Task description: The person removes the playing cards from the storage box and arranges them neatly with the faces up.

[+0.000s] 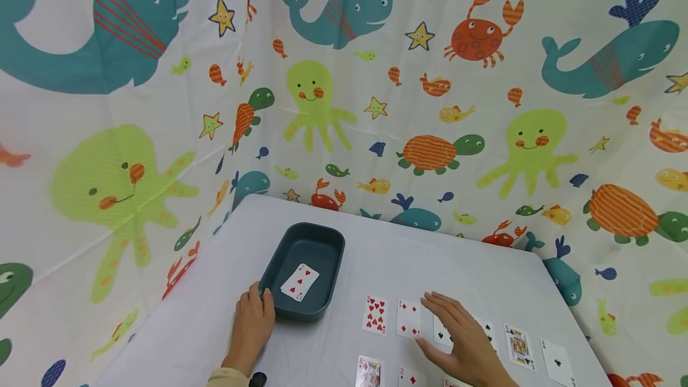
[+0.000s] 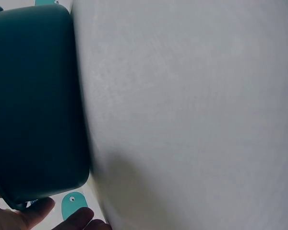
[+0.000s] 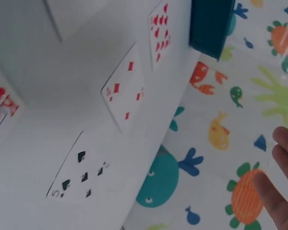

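My left hand [image 1: 252, 321] holds the near left corner of a dark teal tray [image 1: 329, 291], with the thumb at its rim. Inside the tray lies a playing card with red hearts [image 1: 300, 282], perhaps atop others. My right hand [image 1: 462, 336] hovers over a row of face-up cards, fingers extended and nothing in them. That row has a many-hearted card [image 1: 374, 315], a four of diamonds [image 1: 409, 318], a five of spades [image 3: 84, 175], a black face card [image 1: 519, 346] and a clubs card [image 1: 557, 363]. The hand hides part of the row.
Nearer me lie a red face card [image 1: 369, 372], a two of diamonds [image 1: 411, 378] and another card, cut off by the frame. A white cloth [image 1: 430, 249] covers the table. A curtain with sea animals [image 1: 344, 106] hangs behind and at the left. A small black object [image 1: 258, 380] sits near my left wrist.
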Action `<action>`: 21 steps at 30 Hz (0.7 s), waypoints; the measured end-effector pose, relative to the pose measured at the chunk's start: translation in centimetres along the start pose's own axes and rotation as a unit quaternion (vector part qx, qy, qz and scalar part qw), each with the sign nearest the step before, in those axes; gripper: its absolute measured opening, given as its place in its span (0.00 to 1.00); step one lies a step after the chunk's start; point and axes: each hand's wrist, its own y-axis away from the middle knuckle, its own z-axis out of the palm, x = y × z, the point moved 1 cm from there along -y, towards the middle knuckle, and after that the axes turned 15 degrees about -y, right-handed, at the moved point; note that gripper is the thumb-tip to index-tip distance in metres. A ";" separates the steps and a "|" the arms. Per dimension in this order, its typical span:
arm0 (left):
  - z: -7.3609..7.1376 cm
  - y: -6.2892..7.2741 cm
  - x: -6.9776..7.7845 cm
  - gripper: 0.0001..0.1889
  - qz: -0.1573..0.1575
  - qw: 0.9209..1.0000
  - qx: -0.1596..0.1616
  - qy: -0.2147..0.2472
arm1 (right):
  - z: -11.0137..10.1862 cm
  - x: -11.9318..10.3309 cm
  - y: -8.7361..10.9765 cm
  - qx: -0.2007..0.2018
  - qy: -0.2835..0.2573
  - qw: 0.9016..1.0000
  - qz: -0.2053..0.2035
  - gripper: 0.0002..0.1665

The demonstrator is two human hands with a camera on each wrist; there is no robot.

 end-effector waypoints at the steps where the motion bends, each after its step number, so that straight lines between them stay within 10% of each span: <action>1: 0.0 0.0 0.0 0.25 -0.001 1.000 0.000 0.000 | 0.2 -0.2 -0.4 0.007 0.000 1.000 -0.013 0.42; 21: 0.0 0.1 0.0 0.25 0.005 1.000 0.011 0.010 | 4.4 -4.1 -7.3 0.058 -0.125 0.985 -0.100 0.41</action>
